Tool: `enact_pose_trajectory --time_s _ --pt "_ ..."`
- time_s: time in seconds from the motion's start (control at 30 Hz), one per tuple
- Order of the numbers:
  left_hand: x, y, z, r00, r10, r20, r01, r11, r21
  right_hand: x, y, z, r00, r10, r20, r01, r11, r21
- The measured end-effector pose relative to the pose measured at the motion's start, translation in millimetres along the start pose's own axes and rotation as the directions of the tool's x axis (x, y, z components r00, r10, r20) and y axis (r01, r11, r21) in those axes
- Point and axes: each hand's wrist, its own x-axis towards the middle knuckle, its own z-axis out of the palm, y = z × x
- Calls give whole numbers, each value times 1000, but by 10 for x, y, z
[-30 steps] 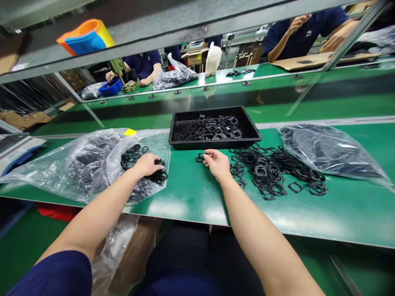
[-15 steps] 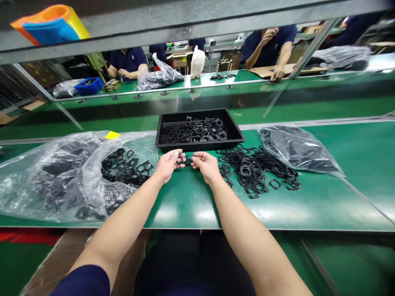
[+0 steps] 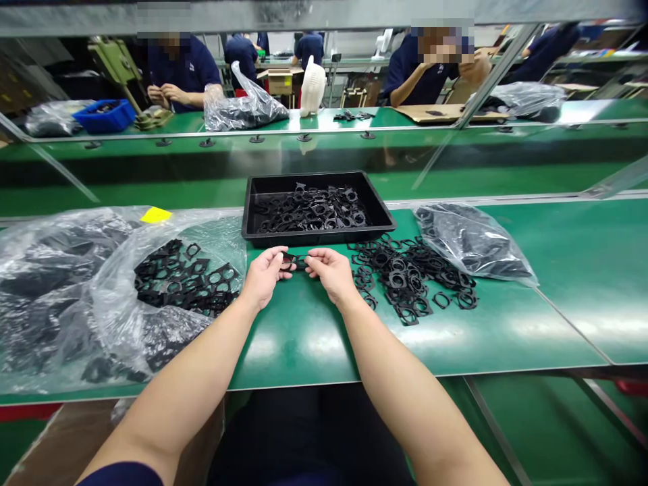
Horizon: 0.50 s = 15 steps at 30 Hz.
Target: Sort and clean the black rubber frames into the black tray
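Note:
In front of the black tray, my left hand pinches a small black plastic ring part between thumb and fingers. My right hand grips another small black part, mostly covered by its fingertips. Both parts are held edge to edge above the green bench, and whether they are joined I cannot tell. Beside my right hand spreads a pile of loose black rings. To the left, an open clear plastic bag shows black square-edged ring parts at its mouth.
The black tray holds many ring pieces. A closed clear bag of black parts lies right of the pile. Beyond a raised ledge, co-workers sit at a bench with a blue bin. A metal beam crosses overhead.
The view has shifted, so the bench things sit further left in it. The black parts between my hands now show more clearly. A co-worker at the right has lifted a hand off the bench.

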Motion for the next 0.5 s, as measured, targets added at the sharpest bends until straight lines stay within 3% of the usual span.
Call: enact_pose_trajectory --time_s 0.13,0.27,0.37,0.5 --pt "6 -36 -36 994 112 6 -112 980 166 -16 -12 -10 999 42 33 -44 997 60" --pt "-41 -33 -67 958 251 142 -288 818 498 -49 -43 -26 987 109 121 -121 988 100" --pt "-80 0 -71 936 248 249 -351 696 626 -61 -56 -42 980 134 147 -152 982 116" --pt "-84 31 -79 925 250 287 -380 638 669 -60 -48 -60 972 164 171 -188 973 136"
